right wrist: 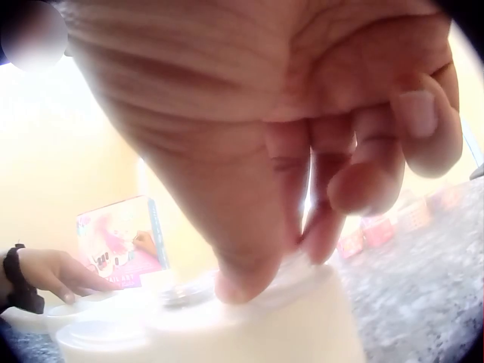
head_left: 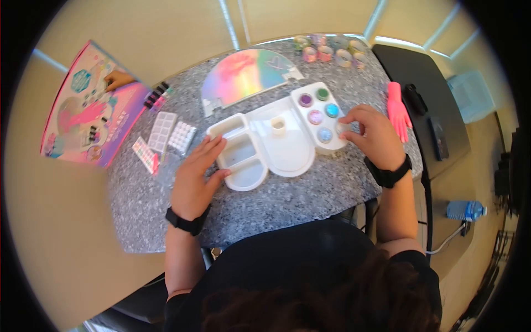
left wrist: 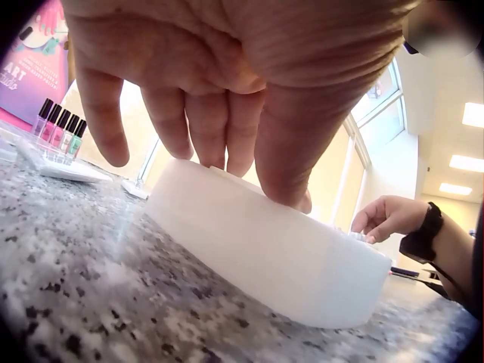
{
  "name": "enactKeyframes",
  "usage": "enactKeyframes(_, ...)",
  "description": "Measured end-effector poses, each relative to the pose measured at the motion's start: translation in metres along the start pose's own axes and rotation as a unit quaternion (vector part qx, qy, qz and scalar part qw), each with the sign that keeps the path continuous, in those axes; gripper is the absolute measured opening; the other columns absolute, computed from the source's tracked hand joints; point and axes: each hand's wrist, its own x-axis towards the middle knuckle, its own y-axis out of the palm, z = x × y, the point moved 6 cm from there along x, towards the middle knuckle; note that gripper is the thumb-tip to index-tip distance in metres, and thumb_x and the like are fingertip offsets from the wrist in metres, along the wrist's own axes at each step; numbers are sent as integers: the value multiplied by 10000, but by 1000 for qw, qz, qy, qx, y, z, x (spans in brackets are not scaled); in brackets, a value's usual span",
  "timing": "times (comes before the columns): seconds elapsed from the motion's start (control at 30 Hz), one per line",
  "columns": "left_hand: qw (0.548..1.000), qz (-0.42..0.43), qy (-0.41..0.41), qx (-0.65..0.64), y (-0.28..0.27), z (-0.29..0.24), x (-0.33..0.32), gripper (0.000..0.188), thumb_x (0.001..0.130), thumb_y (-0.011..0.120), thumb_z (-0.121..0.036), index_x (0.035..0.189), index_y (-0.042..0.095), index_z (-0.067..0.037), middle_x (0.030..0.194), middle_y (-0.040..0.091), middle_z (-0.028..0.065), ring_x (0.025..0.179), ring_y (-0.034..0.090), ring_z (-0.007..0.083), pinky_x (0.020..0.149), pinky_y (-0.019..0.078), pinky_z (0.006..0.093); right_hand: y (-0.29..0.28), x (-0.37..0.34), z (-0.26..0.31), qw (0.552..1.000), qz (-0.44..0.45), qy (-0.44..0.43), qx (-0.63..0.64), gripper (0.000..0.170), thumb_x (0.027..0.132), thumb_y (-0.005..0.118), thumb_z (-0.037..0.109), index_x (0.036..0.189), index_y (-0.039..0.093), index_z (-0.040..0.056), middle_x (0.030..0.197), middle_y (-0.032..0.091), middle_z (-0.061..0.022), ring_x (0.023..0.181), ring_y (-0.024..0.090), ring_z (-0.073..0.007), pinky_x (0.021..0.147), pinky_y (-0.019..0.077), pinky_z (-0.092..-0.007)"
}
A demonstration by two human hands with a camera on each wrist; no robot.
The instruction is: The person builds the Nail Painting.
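A white plastic tray (head_left: 285, 160) lies on the table, with compartments in its left part and round wells in its right part. My left hand (head_left: 194, 180) rests on the left end, fingers fairly straight and spread at the rim, thumb at the near edge. At the right end my right hand (head_left: 377, 135) pinches a small pale, clear-looking jar (right wrist: 299, 271) between thumb and fingers, at a well; the fingers partly hide it. Several small pots sit in the wells: purple glitter (head_left: 305, 100), green (head_left: 322, 94), bright blue (head_left: 332, 110), pink (head_left: 315, 117) and pale blue (head_left: 324, 134).
Behind the tray lies an iridescent half-round lid (head_left: 246, 74). Nail polish bottles (head_left: 157, 95), white nail trays (head_left: 162, 131) and a colourful box (head_left: 94, 110) are at left. Tape-like rolls (head_left: 325, 53) stand at back right, near a pink model hand (head_left: 397, 110).
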Motion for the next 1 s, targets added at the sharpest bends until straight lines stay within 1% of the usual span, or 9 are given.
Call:
enactKeyframes(0.1,1000,-11,28,7,-1,-1,-4,638,924,836,-104,1538,663,-103,1601,634,151,1531,539,406,1248,459,467,3,-3,-3,999,-20,-38,-13,258,836,887,95,1057,766,40,1026,709,-110,792,644,-267,733,527,-389)
enactKeyframes(0.2,1000,-18,-19,10,-3,1,-10,628,930,847,-98,1535,677,-109,1605,637,152,1536,549,371,1254,449,440,7,-6,-2,999,-14,-41,14,288,807,904,61,1060,770,35,997,692,-76,756,585,-206,702,498,-344)
enactKeyframes(0.3,999,-28,-26,0,-15,3,-16,589,949,853,-152,1513,691,-102,1583,653,158,1493,590,368,1226,477,435,11,-10,3,1000,5,-25,16,306,793,904,32,1067,768,28,985,689,-71,758,578,-198,706,497,-343)
enactKeyframes(0.53,953,-200,-160,165,-102,73,-5,434,1003,798,-350,1348,785,-87,1312,791,191,1188,761,377,1017,595,479,15,-18,9,1000,-5,2,10,318,807,910,48,1087,761,20,957,679,-67,758,579,-193,708,500,-341)
enactKeyframes(0.6,932,-204,-229,194,-127,106,18,448,998,789,-417,1315,803,-101,1280,801,186,1161,769,362,995,600,475,18,-19,11,1000,-2,-7,13,327,809,918,66,1093,764,21,951,675,-70,751,583,-191,704,504,-338)
enactKeyframes(0.73,932,-214,-196,218,-148,145,78,509,972,797,-498,1325,810,-133,1245,827,139,1137,792,292,991,601,428,21,-24,10,1000,-16,-3,25,328,814,925,81,1096,769,27,945,670,-72,743,587,-189,696,505,-339)
enactKeyframes(0.8,901,-190,-230,316,-147,157,96,517,942,822,-509,1280,823,-117,1204,839,116,1122,792,287,996,599,435,23,-29,10,999,-29,2,45,325,821,935,103,1095,773,36,906,661,-65,724,586,-188,689,504,-344)
enactKeyframes(0.9,919,-122,-249,281,-140,190,110,510,923,836,-508,1246,829,-114,1181,843,105,1114,792,284,1001,597,438,22,-36,10,998,-22,37,40,328,826,945,131,1094,775,49,845,640,-59,708,584,-194,682,502,-349)
enactKeyframes(1.0,921,-132,-254,265,-137,194,108,441,917,849,-444,1208,834,-114,1168,839,103,1117,787,300,992,601,440,18,-39,12,999,-21,27,23,335,823,950,162,1086,772,59,793,609,-56,686,575,-205,660,484,-362)
